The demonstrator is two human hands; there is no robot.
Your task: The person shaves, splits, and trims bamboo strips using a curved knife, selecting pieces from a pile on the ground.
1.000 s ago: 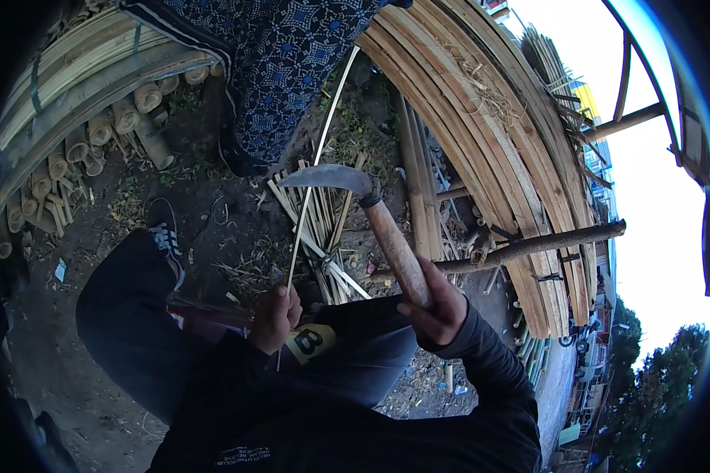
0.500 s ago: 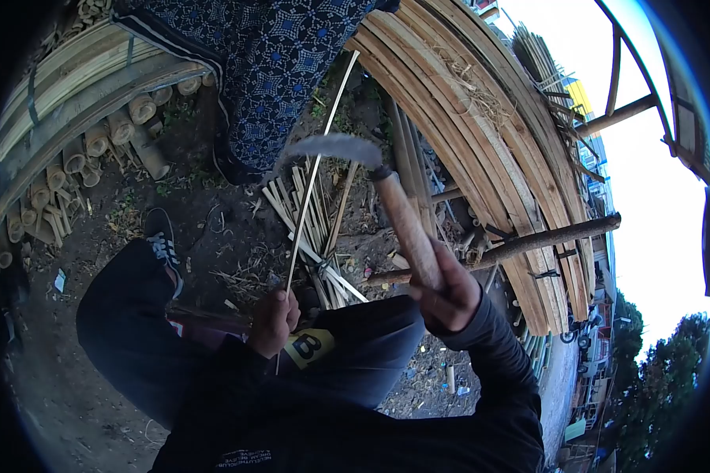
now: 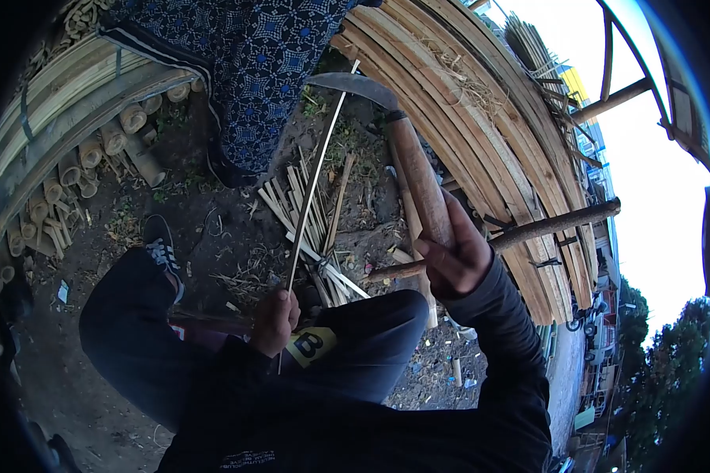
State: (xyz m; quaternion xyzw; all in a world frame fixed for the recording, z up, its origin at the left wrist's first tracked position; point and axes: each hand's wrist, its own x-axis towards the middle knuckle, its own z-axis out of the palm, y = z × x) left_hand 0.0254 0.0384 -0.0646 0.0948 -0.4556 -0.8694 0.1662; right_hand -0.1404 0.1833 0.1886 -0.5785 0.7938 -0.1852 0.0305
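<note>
My left hand (image 3: 274, 322) is closed round the lower part of a long thin strip (image 3: 314, 183), which rises up and to the right, with its short lower end below the fist. In my right hand (image 3: 459, 256) is the wooden handle (image 3: 423, 181) of a sickle. Its curved blade (image 3: 352, 83) points left and lies across the strip near the strip's top end. Whether blade and strip touch, I cannot tell. Behind the strip, a tied bundle of split sticks (image 3: 312, 229) lies on the ground.
Long planks (image 3: 481, 150) are stacked at the upper right, with a round pole (image 3: 552, 226) across them. Bamboo poles (image 3: 112, 142) lie at the left. A blue patterned cloth (image 3: 252, 87) hangs at the top. My shoe (image 3: 162, 251) rests on the soil.
My right hand has moved up and slightly right, carrying the sickle. Its blade has shifted along the strip toward the top end. My left hand has stayed almost still.
</note>
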